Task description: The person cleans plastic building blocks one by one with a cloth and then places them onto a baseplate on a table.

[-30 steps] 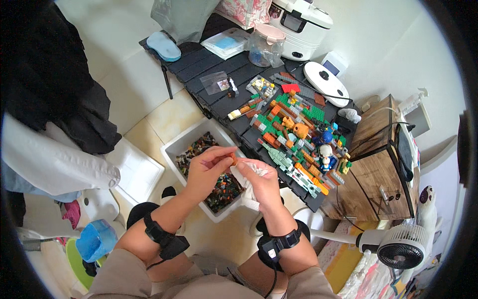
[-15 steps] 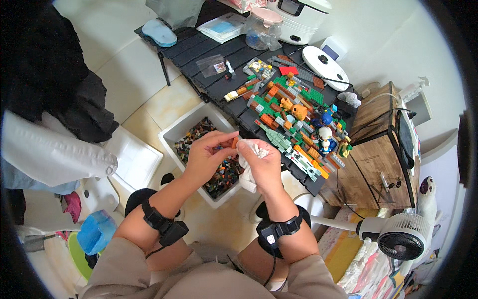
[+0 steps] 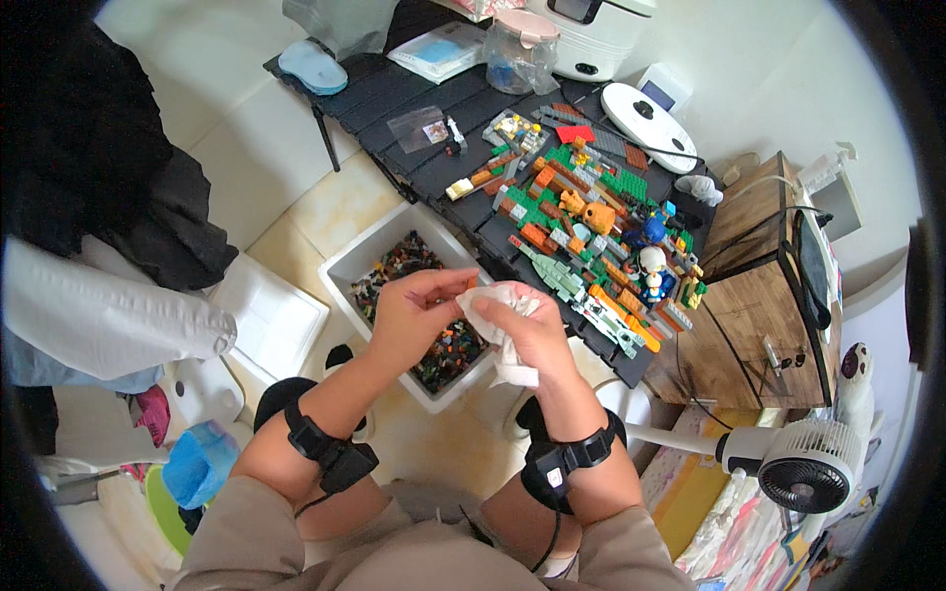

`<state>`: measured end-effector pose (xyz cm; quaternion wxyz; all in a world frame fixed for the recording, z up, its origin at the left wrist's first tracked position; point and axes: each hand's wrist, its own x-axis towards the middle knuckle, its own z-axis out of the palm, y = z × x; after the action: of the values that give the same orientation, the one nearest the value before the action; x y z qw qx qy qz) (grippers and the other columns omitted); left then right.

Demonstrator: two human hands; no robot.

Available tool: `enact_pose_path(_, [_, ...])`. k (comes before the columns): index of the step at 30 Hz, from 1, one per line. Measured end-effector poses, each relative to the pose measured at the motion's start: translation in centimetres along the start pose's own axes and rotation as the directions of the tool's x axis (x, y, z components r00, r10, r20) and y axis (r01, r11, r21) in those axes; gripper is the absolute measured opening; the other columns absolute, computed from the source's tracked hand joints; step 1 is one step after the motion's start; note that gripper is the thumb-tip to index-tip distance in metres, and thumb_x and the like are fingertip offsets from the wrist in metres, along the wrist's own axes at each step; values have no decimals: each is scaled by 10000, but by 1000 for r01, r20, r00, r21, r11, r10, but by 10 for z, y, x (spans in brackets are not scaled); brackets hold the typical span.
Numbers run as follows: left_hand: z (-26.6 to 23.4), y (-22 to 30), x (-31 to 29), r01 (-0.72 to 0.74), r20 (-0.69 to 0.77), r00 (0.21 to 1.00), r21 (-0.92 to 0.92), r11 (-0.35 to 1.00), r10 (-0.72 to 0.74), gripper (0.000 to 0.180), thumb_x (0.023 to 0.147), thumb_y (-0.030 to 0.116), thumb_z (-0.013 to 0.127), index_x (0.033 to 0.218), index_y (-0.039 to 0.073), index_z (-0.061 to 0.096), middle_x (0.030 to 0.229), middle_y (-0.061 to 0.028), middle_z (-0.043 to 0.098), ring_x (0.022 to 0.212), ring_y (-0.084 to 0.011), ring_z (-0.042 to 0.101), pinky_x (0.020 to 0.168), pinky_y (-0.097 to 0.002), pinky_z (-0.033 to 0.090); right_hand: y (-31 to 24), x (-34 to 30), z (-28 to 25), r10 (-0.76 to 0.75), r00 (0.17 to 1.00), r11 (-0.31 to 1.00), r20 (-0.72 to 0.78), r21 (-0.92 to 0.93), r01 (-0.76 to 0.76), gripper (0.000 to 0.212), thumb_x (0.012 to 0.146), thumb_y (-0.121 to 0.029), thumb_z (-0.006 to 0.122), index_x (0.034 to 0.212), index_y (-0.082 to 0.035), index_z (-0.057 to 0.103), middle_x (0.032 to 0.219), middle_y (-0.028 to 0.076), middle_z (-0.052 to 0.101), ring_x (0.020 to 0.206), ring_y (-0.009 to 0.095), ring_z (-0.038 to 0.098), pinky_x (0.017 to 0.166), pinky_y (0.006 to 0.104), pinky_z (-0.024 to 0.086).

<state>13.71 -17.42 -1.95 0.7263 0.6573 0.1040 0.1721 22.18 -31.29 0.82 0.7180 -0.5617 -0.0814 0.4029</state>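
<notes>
Over the bin, my two hands meet in front of me. My right hand (image 3: 538, 333) is closed on a crumpled white cloth (image 3: 514, 368), its loose end hanging below the palm. My left hand (image 3: 419, 313) pinches a small orange piece (image 3: 472, 283) against the cloth's upper edge; fingers and cloth hide most of it. Beneath, a grey-white bin (image 3: 430, 402) holds many loose, mixed-colour toy bricks (image 3: 445, 357). To the right of the bin, a built brick model (image 3: 552, 212) in green, brown and grey covers part of the black slatted table (image 3: 379, 110), with small figures on top.
A white lid (image 3: 271, 320) lies on the floor left of the bin. A wooden cabinet (image 3: 749, 340) and a white fan (image 3: 803, 473) stand at the right. Farther back on the table are a plastic jar (image 3: 517, 64), a white appliance (image 3: 591, 39) and a round white lid (image 3: 645, 123).
The cloth has shifted in my right hand and now wraps up toward my left fingertips, with its tail hanging lower. The orange piece is more covered than before.
</notes>
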Motion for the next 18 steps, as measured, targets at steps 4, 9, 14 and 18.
enact_pose_path(4, [-1,10,1,38,17,999,-63,997,-37,356,779,-61,605,1125,23,620,972,-61,632,849,-112,595,736,-238,484,-2,-2,-3,-72,997,997,-4,-32,72,165,768,-57,700,906,12,642,812,38,652,678,73,587,616,204,461])
enact_pose_path(9, [-6,0,2,-95,47,995,162,982,88,348,766,-61,619,1102,29,637,938,-64,620,802,-117,587,697,-238,487,4,-3,1,-133,989,983,-58,-139,124,155,765,-32,698,900,30,652,817,47,657,699,70,590,632,197,464])
enact_pose_path(14, [-1,2,1,-159,49,987,164,974,153,327,761,-59,631,1078,15,644,905,-58,617,749,-121,597,652,-226,491,1,0,2,-206,978,978,-39,-42,205,166,790,-55,686,922,42,661,814,53,662,699,79,601,629,199,472])
enact_pose_path(18, [3,0,-3,-87,57,995,140,986,80,316,766,-62,623,1073,6,642,838,-65,623,739,-116,595,653,-228,486,1,0,4,-128,984,991,-124,16,131,154,802,-78,682,912,28,663,799,46,659,666,80,593,588,198,458])
